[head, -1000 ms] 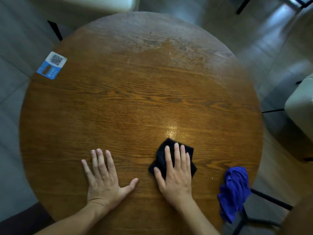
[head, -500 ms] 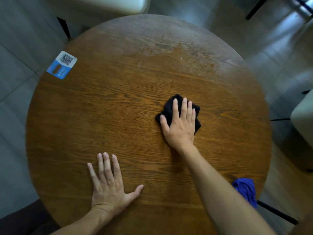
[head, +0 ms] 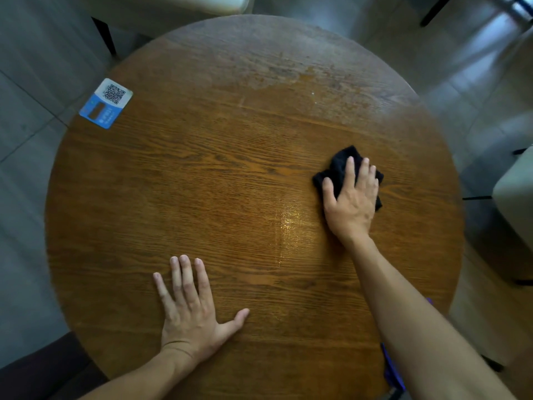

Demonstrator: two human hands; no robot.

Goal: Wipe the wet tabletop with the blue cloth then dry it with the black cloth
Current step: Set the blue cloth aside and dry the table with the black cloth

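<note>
— What's nearest you?

— My left hand (head: pixel 191 319), flat on the table (head: pixel 202 174) by the near edge, fingers spread, thumb out, gripping nothing. My right forearm crosses the near right part of the top, and a sliver of the blue cloth (head: pixel 392 370) shows under it at the table's edge; the rest is hidden.

— And the surface?

— Round, brown wood, strong grain running side to side. A glossy streak (head: pixel 288 226) catches the light just left of my right wrist. The far part looks dull and blotchy, with a few pale specks.

— Where's the black cloth?

— The black cloth (head: pixel 339 168) is right of centre, under my right hand (head: pixel 353 203). That hand lies open on it, palm down, fingers pointing away from me, pressing it to the wood. The cloth is bunched and crumpled; its edges stick out past my fingertips and on both sides of my hand.

— Any writing?

— A blue and white card (head: pixel 106 103) at the far left rim, overhanging a little. It has a QR code; the small print is too blurred to read.

— The room?

— Grey tiled floor (head: pixel 26 116) all around, a pale seat (head: pixel 516 217) at the right, another beyond the far edge.
</note>
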